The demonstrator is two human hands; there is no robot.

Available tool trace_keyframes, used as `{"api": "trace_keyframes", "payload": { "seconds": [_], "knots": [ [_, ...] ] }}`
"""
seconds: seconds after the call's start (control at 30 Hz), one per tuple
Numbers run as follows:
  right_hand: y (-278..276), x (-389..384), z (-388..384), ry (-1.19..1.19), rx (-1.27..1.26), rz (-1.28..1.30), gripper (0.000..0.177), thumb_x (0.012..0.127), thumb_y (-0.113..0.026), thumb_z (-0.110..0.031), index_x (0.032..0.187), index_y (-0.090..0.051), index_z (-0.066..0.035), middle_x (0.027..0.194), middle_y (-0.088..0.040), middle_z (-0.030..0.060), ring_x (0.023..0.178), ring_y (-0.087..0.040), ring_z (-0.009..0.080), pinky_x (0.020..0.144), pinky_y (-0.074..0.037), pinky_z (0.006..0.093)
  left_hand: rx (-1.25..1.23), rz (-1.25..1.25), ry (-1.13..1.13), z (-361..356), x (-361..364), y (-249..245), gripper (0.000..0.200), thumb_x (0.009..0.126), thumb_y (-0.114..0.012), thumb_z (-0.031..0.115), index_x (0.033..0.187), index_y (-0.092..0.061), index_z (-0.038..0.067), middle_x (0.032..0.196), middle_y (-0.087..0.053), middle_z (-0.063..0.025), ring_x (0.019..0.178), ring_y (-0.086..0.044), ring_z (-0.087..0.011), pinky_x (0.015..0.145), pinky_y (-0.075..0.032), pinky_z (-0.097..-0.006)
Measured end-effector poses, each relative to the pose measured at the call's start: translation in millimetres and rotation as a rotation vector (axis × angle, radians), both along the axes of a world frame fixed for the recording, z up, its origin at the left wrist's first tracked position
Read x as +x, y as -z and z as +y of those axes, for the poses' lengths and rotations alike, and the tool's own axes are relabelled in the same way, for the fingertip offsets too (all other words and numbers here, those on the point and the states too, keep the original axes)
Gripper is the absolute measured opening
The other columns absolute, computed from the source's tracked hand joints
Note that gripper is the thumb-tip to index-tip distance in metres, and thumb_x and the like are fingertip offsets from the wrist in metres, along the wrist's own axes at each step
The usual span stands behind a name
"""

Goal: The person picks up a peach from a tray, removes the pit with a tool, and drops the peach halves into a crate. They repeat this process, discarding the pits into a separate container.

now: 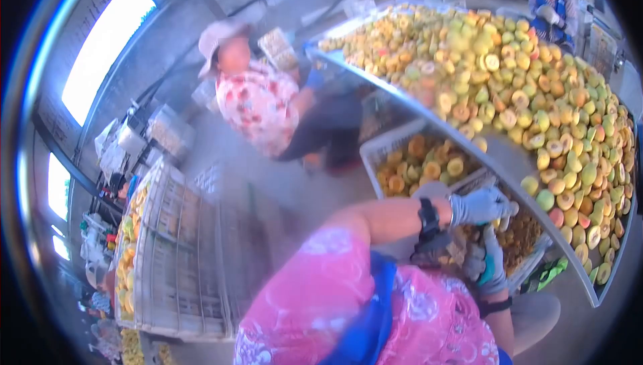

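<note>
My left hand (477,205), in a pale blue-grey glove with a black watch on the wrist, reaches out beside the metal edge of the fruit table. Its fingers are bent together at a small yellowish piece of fruit (496,222). Just below it, my right hand (490,264), gloved in grey and teal, is curled with its thumb pointing up towards the left hand. What it grips is hidden. Under both hands stands a crate (536,256) with brown, pulpy bits in it. Another white crate (375,153), holding halved yellow fruit, adjoins it.
A sloping metal-edged table (429,114) is heaped with yellow-green peach-like fruit (569,137), many halved. A person in a hat (258,100) sits across from me; another person (552,7) is at the far end. Stacked crates (177,258) with fruit stand at left.
</note>
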State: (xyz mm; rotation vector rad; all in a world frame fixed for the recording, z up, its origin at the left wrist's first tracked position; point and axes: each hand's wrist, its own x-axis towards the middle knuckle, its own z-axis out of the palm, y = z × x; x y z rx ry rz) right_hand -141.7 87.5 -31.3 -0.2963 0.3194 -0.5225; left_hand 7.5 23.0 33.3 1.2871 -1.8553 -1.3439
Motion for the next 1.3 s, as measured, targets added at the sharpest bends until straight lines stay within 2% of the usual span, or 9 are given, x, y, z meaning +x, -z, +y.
{"api": "trace_keyframes", "payload": {
  "seconds": [0.2, 0.27, 0.33, 0.37, 0.4, 0.43, 0.6, 1.23, 1.3],
  "knots": [
    [-20.8, 0.3, 5.3, 0.055, 0.02, 0.06, 0.036, 0.102, -0.038, -0.049, 0.09, -0.055, -0.019, 0.051, -0.026, -0.0094, 0.032, -0.022, 0.0043, 0.029, -0.019, 0.0227, 0.162, 0.319, 0.004, -3.3, -1.0, 13.3, 0.056, 0.095, -0.054, 0.05, 0.071, -0.072, 0.004, 0.074, -0.069, -0.0036, 0.071, -0.061, -0.0117, 0.072, -0.049, -0.0266],
    [-19.3, 0.3, 1.1, 0.015, 0.051, 0.058, 0.037, 0.101, -0.038, -0.049, 0.088, -0.054, -0.018, 0.051, -0.028, -0.0092, 0.032, -0.023, 0.0045, 0.029, -0.019, 0.0223, 0.158, 0.232, -0.075, 1.8, 0.1, 3.5, 0.046, 0.096, -0.054, 0.041, 0.08, -0.072, 0.003, 0.085, -0.071, -0.0072, 0.093, -0.063, -0.0154, 0.081, -0.05, -0.0272],
    [-13.3, -1.0, -1.4, -0.038, 0.113, 0.116, 0.045, 0.1, -0.037, -0.053, 0.071, -0.047, -0.02, 0.048, -0.025, -0.0103, 0.033, -0.023, 0.0053, 0.031, -0.018, 0.0224, -0.274, 0.076, 0.18, -21.1, 9.6, 43.4, 0.021, 0.087, -0.056, 0.015, 0.081, -0.074, 0.008, 0.097, -0.071, -0.011, 0.101, -0.062, -0.0216, 0.09, -0.049, -0.0329],
    [-5.4, -2.7, -1.9, -0.046, 0.056, 0.092, 0.043, 0.098, -0.041, -0.056, 0.086, -0.054, -0.017, 0.048, -0.031, -0.0101, 0.034, -0.024, 0.0047, 0.031, -0.018, 0.0216, -0.258, 0.101, 0.203, -24.0, 9.2, 51.1, 0.021, 0.08, -0.055, 0.01, 0.083, -0.075, 0.009, 0.098, -0.071, -0.0106, 0.101, -0.063, -0.0245, 0.09, -0.049, -0.0341],
    [20.6, -5.2, -8.6, -0.185, 0.006, -0.181, 0.043, 0.098, -0.042, -0.056, 0.083, -0.053, -0.018, 0.048, -0.03, -0.0099, 0.034, -0.025, 0.0054, 0.032, -0.018, 0.0217, -0.646, -0.048, 0.292, -27.5, 9.1, 52.5, 0.021, 0.085, -0.055, 0.013, 0.085, -0.075, 0.006, 0.092, -0.072, -0.0094, 0.095, -0.065, -0.0221, 0.086, -0.05, -0.0327],
    [-3.5, -3.9, -2.0, -0.037, 0.09, 0.051, 0.041, 0.098, -0.042, -0.056, 0.084, -0.051, -0.018, 0.05, -0.029, -0.0097, 0.035, -0.024, 0.0063, 0.033, -0.017, 0.0222, -0.102, 0.249, 0.156, -18.4, 3.8, 45.6, 0.03, 0.092, -0.053, 0.022, 0.086, -0.073, 0.0, 0.09, -0.072, -0.0097, 0.088, -0.067, -0.0184, 0.082, -0.052, -0.0304],
    [2.0, -7.2, -0.1, 0.002, 0.02, -0.075, 0.035, 0.1, -0.041, -0.05, 0.094, -0.052, -0.017, 0.055, -0.029, -0.0095, 0.036, -0.023, 0.0038, 0.032, -0.019, 0.0219, 0.339, 0.335, 0.001, -12.4, -5.2, 27.9, 0.062, 0.092, -0.053, 0.057, 0.086, -0.069, -0.003, 0.081, -0.069, -0.0132, 0.069, -0.066, -0.0181, 0.063, -0.054, -0.0282],
    [13.8, -10.6, -8.5, -0.039, 0.06, -0.234, 0.035, 0.102, -0.039, -0.046, 0.093, -0.047, -0.013, 0.058, -0.026, -0.0084, 0.037, -0.018, 0.0044, 0.031, -0.012, 0.0226, 0.536, 0.904, -0.349, -2.0, -19.4, 59.2, 0.056, 0.088, -0.055, 0.062, 0.092, -0.062, 0.007, 0.082, -0.065, -0.0125, 0.067, -0.065, -0.0265, 0.059, -0.057, -0.0365],
    [15.3, -7.0, -10.9, -0.073, -0.041, -0.363, 0.034, 0.102, -0.041, -0.044, 0.095, -0.05, -0.012, 0.063, -0.036, -0.0086, 0.043, -0.029, 0.0036, 0.035, -0.023, 0.0199, 0.546, 0.934, -0.373, -8.1, -17.0, 64.7, 0.052, 0.089, -0.056, 0.06, 0.091, -0.061, 0.008, 0.083, -0.066, -0.0122, 0.068, -0.066, -0.0271, 0.06, -0.057, -0.0378]
  ]
}}
